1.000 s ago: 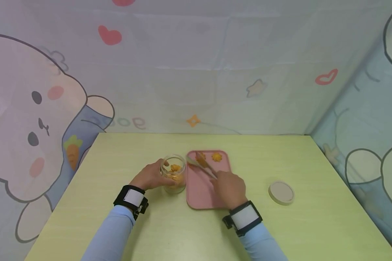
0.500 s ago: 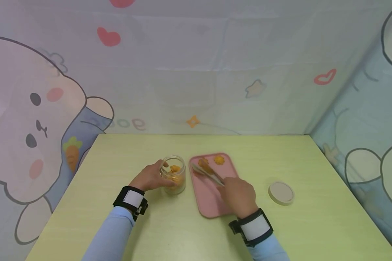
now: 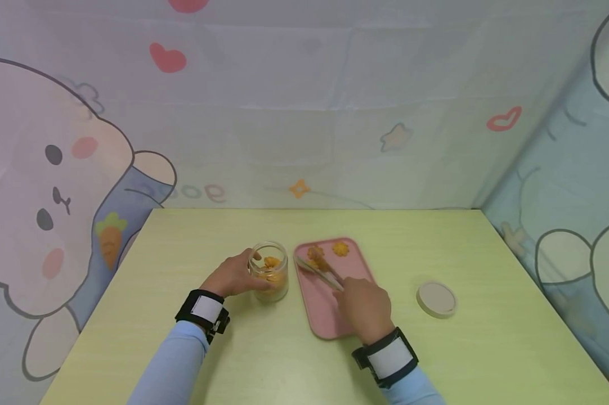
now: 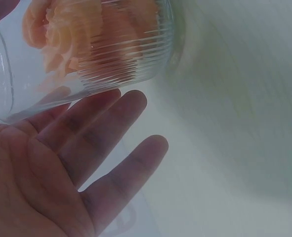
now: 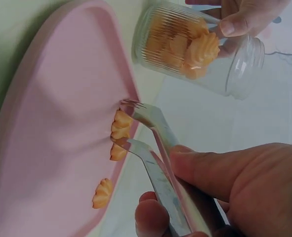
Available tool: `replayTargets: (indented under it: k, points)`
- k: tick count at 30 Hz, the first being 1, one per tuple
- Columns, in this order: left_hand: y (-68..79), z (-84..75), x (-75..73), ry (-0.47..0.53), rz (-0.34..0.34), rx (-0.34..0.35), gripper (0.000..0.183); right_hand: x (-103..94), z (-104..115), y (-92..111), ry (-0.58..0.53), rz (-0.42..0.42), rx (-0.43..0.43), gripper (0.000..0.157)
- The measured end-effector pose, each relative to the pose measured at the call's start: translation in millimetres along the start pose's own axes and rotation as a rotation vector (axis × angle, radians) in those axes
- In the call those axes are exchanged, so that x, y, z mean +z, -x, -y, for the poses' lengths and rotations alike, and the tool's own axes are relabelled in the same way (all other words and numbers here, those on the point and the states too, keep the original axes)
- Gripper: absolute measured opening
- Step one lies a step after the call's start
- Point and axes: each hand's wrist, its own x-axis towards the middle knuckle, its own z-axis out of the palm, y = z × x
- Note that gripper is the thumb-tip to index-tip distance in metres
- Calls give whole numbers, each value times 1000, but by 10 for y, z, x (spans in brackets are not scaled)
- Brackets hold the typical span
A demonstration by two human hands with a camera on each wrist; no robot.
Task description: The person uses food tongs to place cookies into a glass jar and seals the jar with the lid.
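My left hand (image 3: pixel 240 274) holds a clear ribbed glass jar (image 3: pixel 269 288) upright on the table, thumb on one side and fingers on the other. Inside the jar are several piped butter cookies (image 5: pixel 202 52). My right hand (image 3: pixel 366 308) grips metal tongs (image 5: pixel 158 185) over a pink tray (image 3: pixel 330 315). Their tips are spread on either side of one cookie (image 5: pixel 120 131) near the tray's far left corner; I cannot tell whether both touch it. A second cookie (image 3: pixel 340 248) lies to its right on the tray.
A round pale lid (image 3: pixel 437 299) lies on the light yellow-green table (image 3: pixel 492 360), right of the tray. Behind the table hangs a printed cloth backdrop (image 3: pixel 294 112).
The tray has shifted right and toward me and turned slightly. My right hand and the tongs moved right with it, then slightly back left. The left hand and jar stay put.
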Motion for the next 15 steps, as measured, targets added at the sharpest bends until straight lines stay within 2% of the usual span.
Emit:
replayTargets:
  k: [15]
  points:
    - [-3, 7, 0, -6, -8, 7, 76, 51, -28, -6, -55, -4, 26, 31]
